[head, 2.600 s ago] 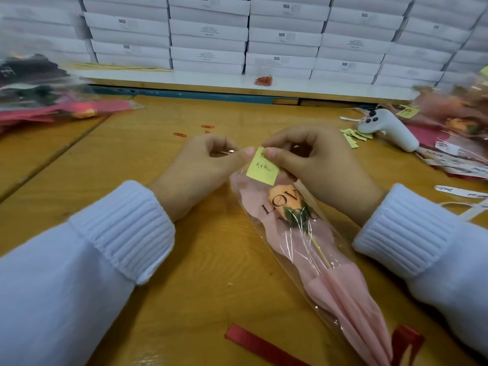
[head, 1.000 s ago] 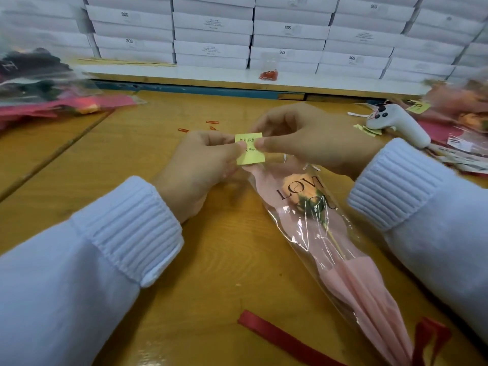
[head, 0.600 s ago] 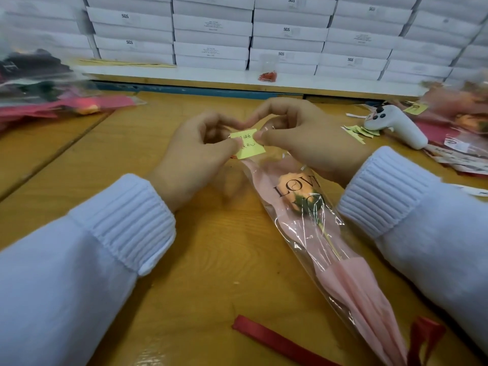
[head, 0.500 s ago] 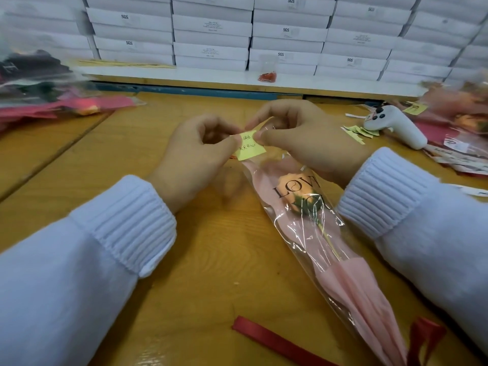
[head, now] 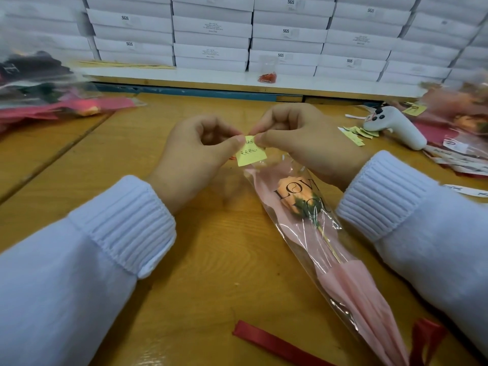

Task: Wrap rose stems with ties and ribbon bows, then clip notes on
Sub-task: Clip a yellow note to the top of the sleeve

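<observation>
A peach rose [head: 295,199] lies wrapped in a clear sleeve with pink paper [head: 343,281] and black lettering, running from the table's middle toward the lower right. A small yellow note [head: 250,155] with handwriting sits at the sleeve's top edge. My left hand [head: 195,159] pinches the note's left upper corner between thumb and forefinger. My right hand [head: 303,143] pinches its right upper corner together with the sleeve's rim. A red ribbon [head: 274,344] is tied at the sleeve's lower end, one tail lying flat on the wood. Whether a clip is between my fingers is hidden.
Finished wrapped roses [head: 52,101] pile up at the far left, more at the far right [head: 464,122]. A white glue gun [head: 396,128] and spare yellow notes [head: 356,134] lie right of my hands. A bag of red clips [head: 268,76] rests by stacked white boxes [head: 264,35].
The note has been turned from flat on the sleeve to upright at its top edge, and both hands have drawn closer together over it. The rose has barely shifted.
</observation>
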The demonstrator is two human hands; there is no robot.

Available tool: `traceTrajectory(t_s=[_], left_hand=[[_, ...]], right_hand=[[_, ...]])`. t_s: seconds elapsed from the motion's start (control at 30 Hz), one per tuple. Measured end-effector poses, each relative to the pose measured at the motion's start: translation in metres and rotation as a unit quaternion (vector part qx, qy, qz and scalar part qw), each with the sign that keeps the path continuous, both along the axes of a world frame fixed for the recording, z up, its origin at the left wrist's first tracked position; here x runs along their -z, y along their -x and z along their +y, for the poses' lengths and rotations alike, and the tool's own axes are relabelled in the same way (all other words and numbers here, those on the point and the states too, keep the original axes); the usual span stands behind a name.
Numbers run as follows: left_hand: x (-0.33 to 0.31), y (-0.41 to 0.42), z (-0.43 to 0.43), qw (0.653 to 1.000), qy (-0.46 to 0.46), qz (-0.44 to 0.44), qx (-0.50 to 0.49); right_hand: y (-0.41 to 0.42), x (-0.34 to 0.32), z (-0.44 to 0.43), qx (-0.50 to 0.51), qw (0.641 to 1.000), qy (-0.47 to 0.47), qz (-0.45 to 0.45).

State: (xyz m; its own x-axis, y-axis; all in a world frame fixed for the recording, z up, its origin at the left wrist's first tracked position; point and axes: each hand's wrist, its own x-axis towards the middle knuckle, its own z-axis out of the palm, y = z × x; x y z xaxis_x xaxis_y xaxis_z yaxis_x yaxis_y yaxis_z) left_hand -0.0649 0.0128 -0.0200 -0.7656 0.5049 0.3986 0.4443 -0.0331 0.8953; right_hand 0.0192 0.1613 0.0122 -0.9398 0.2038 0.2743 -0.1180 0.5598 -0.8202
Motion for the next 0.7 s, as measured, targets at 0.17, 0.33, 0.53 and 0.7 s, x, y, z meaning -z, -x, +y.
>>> traceTrajectory(t_s=[0.17,0.33,0.53,0.7], left_hand=[[-0.002,-0.003,-0.001,1.0,0.017,-0.006,-0.005],[-0.003,-0.002,0.0,0.998,0.063,0.015,-0.021],[0.003,0.008,0.002,0.995,0.087,0.014,-0.051],[0.004,0.029,0.0,0.941,0.296,0.147,-0.074]], right_hand=[[-0.001,0.002,0.002,0.001,1.0,-0.001,0.005],[0.0,0.003,0.002,-0.003,1.0,-0.006,0.002],[0.001,0.004,0.008,0.032,0.999,-0.015,-0.013],[0.0,0.008,0.019,0.083,0.996,-0.029,-0.031]])
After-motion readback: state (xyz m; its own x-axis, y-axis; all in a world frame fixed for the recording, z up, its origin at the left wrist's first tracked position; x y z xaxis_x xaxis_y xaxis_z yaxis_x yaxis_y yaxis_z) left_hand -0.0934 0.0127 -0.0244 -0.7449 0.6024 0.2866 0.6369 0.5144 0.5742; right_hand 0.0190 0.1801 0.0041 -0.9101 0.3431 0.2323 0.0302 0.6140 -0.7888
